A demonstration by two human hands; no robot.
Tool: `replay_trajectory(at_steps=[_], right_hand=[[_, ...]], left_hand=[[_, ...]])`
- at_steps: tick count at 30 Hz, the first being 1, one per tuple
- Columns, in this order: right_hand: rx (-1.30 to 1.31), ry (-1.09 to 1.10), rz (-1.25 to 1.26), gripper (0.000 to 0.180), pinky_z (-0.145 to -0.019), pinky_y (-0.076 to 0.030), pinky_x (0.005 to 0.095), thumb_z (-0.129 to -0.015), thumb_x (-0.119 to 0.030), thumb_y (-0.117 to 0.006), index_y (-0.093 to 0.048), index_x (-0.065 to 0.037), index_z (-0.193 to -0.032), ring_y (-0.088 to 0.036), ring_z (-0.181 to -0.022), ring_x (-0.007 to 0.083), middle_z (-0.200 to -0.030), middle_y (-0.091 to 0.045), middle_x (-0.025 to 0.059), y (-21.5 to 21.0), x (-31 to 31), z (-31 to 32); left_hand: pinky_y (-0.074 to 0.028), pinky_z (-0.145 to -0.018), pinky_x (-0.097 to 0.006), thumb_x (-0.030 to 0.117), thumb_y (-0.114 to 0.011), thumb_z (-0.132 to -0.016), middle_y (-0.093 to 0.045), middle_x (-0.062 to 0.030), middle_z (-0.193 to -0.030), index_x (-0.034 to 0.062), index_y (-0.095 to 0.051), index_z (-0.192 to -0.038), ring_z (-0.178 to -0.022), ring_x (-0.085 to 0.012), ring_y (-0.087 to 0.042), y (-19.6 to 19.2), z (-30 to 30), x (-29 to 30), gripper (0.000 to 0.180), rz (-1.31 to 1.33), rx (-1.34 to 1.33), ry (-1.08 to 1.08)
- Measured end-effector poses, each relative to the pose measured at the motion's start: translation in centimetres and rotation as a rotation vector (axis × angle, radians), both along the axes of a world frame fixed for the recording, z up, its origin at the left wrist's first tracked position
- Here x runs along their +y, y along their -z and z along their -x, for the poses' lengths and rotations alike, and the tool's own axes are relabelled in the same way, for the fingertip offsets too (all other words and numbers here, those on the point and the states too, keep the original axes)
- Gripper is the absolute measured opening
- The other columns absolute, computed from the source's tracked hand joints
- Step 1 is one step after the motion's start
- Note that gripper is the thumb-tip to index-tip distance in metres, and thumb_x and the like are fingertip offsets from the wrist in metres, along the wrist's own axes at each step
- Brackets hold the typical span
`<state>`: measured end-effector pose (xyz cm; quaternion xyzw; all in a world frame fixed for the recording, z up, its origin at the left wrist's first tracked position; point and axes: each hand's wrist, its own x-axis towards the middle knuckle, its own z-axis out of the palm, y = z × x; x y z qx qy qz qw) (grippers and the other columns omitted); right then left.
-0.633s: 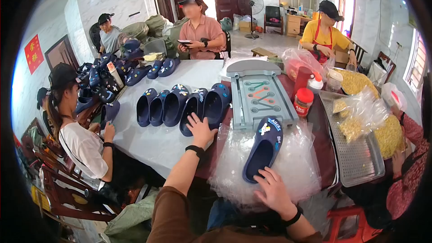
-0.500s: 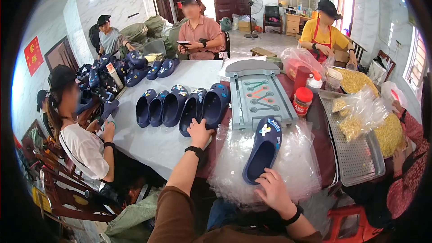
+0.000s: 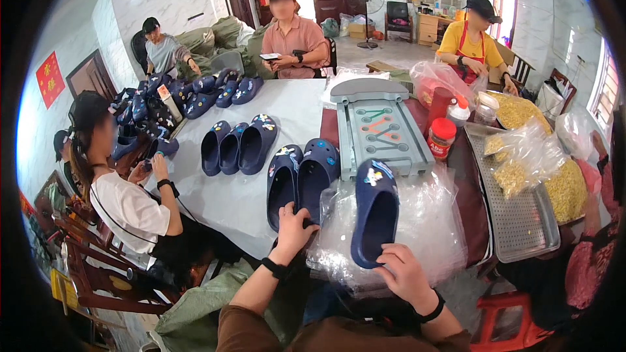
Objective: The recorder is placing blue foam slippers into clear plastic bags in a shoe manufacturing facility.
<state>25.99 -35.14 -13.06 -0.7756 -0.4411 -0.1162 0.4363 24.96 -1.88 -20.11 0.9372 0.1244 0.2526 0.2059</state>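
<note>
Head view: right hand (image 3: 405,279) curled around heel of navy clog (image 3: 376,212), which lies on pile of clear plastic bags (image 3: 430,234). Left hand (image 3: 293,227) closed on heel end of second navy clog (image 3: 283,182) on white table (image 3: 228,205). Judgement: keep heel grips firm, lift clogs clear of slippery bags, avoid snagging charms, keep pair together.

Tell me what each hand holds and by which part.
The right hand grips the dark blue foam clog at its heel end. The left hand rests on the heel of another dark blue clog.
</note>
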Motion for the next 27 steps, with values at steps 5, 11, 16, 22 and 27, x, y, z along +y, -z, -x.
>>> replay_trajectory(at_steps=[5,11,16,22,27], right_hand=[[-0.13,-0.118,0.043,0.028,-0.098,-0.053,0.0454,-0.076,-0.004,-0.079,-0.068,-0.005,-0.102,-0.063,-0.113,0.0344,-0.108,-0.062,0.0132,-0.7,2.4,0.1],[-0.328,-0.197,0.089,0.026,-0.102,-0.052,0.0448,-0.079,-0.005,-0.072,-0.07,-0.006,-0.106,-0.062,-0.118,0.0314,-0.112,-0.062,0.011,-0.7,5.8,0.9],[-0.255,-0.217,0.063,0.033,-0.105,-0.048,0.0478,-0.082,-0.009,-0.073,-0.072,-0.011,-0.115,-0.056,-0.13,0.0334,-0.123,-0.062,0.0099,-1.7,5.7,1.6],[-0.162,-0.058,0.132,0.03,-0.107,-0.043,0.0483,-0.08,-0.012,-0.077,-0.072,-0.013,-0.109,-0.053,-0.13,0.0374,-0.128,-0.06,0.0101,1.7,1.0,0.0],[-0.124,0.083,0.215,0.031,-0.109,-0.041,0.0524,-0.078,-0.013,-0.079,-0.071,-0.013,-0.108,-0.05,-0.133,0.0383,-0.13,-0.058,0.0114,2.1,-1.1,0.0]], left_hand=[[-0.054,-0.094,-0.04,0.015,-0.082,-0.084,-0.052,-0.022,-0.142,0.005,-0.067,-0.123,-0.114,-0.0326,-0.062,-5.9,3.9,-3.8,0.043,0.558,-0.254,0.106],[-0.042,-0.111,-0.034,0.004,-0.073,-0.091,-0.048,-0.015,-0.148,-0.0044,-0.021,-0.16,-0.134,-0.02,-0.049,-6.1,7.2,-8.5,0.087,1.122,-0.106,0.499],[-0.034,-0.117,-0.035,0.002,-0.061,-0.095,-0.051,-0.0214,-0.151,-0.0062,-0.04,-0.153,-0.142,-0.0247,-0.044,-2.2,5.2,-1.3,0.062,0.816,-0.216,0.14],[-0.052,-0.096,-0.03,0.006,-0.062,-0.096,-0.068,-0.0095,-0.125,-0.0029,-0.05,-0.149,-0.109,-0.0167,-0.064,-4.6,-0.8,10.9,0.055,0.784,-0.32,-0.045],[-0.053,-0.095,-0.033,0.02,-0.066,-0.098,-0.068,-0.0124,-0.127,-0.0033,-0.048,-0.149,-0.111,-0.0208,-0.067,-2.4,-4.0,20.5,0.059,0.966,-0.376,-0.086]])
